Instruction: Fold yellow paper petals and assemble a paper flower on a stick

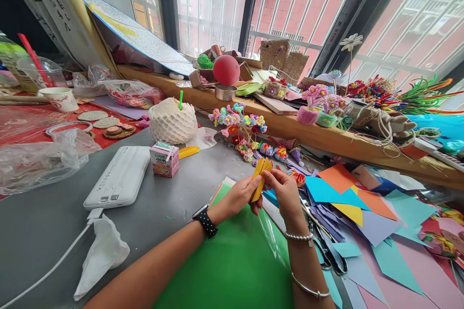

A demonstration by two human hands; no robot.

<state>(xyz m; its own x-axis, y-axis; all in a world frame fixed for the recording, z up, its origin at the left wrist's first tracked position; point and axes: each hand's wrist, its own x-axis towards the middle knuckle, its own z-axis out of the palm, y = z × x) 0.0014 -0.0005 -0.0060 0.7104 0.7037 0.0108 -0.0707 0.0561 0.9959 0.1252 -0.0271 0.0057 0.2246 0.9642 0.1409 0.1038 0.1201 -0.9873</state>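
Above the green sheet (224, 265), a folded yellow paper piece (258, 184) is held between both hands. My left hand (241, 195), with a dotted watch strap at its wrist, pinches it from the left side. The fingertips of my right hand (284, 188) close on its upper right part, where several folded layers stand apart. Bracelets hang on the right forearm. Another folded yellow strip (189, 151) lies on the grey table (155, 231), behind a small pink box (164, 159). Fingers partly cover the held paper.
Left of me are a white power bank (118, 176) with a cable, a crumpled tissue (103, 253) and a netted coconut (172, 120). Coloured paper pieces (384, 224) and scissors (335, 260) lie at right. Pipe-cleaner flowers (237, 123) stand before the wooden ledge (348, 145).
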